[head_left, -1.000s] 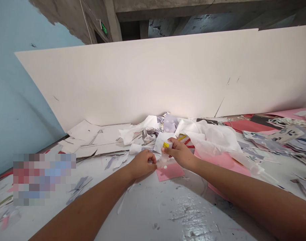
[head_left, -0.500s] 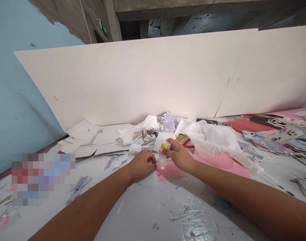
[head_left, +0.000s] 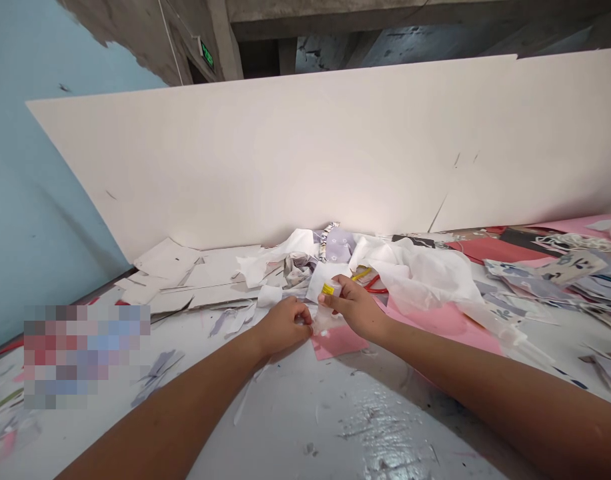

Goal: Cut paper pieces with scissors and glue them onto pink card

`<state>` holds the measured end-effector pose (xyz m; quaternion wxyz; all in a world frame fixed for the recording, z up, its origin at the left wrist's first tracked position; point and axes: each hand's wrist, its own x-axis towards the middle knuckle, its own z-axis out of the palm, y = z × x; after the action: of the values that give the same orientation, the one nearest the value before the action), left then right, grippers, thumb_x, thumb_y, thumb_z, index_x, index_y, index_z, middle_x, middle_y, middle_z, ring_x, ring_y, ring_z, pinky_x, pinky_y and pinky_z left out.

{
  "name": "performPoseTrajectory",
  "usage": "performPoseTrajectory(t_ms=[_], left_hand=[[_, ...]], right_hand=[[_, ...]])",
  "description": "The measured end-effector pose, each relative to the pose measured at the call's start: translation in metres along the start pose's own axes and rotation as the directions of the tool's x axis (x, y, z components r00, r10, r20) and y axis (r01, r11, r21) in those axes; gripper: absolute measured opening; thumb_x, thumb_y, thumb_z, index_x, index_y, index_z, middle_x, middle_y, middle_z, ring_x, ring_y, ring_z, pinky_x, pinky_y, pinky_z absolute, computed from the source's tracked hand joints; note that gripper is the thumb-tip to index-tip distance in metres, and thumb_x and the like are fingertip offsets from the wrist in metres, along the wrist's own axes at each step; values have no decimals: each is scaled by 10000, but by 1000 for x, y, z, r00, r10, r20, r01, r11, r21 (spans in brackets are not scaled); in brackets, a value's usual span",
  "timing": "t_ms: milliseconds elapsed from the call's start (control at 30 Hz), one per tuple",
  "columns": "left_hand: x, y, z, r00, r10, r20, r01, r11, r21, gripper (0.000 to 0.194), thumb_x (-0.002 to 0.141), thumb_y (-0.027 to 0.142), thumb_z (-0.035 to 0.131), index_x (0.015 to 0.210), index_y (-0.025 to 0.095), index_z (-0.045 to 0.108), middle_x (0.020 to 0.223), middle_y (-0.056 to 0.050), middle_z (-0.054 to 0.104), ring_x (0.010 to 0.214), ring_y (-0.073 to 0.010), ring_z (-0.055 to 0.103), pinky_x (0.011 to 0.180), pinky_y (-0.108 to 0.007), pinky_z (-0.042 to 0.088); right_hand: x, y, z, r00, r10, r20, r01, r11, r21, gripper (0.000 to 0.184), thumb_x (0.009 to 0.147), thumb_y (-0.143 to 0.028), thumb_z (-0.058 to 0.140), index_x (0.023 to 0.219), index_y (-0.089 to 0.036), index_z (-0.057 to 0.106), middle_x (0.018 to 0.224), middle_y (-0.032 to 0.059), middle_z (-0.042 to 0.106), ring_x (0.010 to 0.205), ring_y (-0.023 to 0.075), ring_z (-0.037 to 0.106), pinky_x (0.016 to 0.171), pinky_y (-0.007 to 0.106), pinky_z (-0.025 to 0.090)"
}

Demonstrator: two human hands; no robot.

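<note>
Head: right fingers [head_left: 346,287] clamp container [head_left: 328,289]; left fingers [head_left: 301,311], grip unclear, beside pink paper [head_left: 340,342] edge.

A white panel [head_left: 305,160] fronts seemingly concrete beams [head_left: 365,11].

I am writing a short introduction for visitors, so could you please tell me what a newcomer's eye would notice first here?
Probably the large pale board, which rises behind the cluttered table and spans most of the view. Then, near the centre, the right hand holds a small yellow-labelled container, with a small pink sheet just below it in view and the left hand curled to its left.
</note>
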<state>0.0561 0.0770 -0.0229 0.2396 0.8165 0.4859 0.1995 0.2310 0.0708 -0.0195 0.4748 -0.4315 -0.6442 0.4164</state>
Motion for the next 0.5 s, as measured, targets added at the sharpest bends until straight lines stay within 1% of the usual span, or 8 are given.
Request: performPoseTrajectory(t_ms=[233,500], left_hand=[[0,-1,0,1000,15,-7,-15,1000,1,95,630,256,541,682,185,577,802,-1,495,715,-146,481,628,-253,405],[1,-4,0,999,32,-2,-32,999,3,97,634,259,530,688,191,573,791,4,487,712,-144,484,635,-255,402]], right_hand=[[4,6,-8,1000,-3,-15,2,999,-44,207,700,-371,588,727,-218,452,627,-54,479,559,122,458,534,252,377],[4,7,-18,999,-20,-40,14,988,-152,254,693,-422,605,753,-221,463,637,-47,479,577,133,457,533,252,364]])
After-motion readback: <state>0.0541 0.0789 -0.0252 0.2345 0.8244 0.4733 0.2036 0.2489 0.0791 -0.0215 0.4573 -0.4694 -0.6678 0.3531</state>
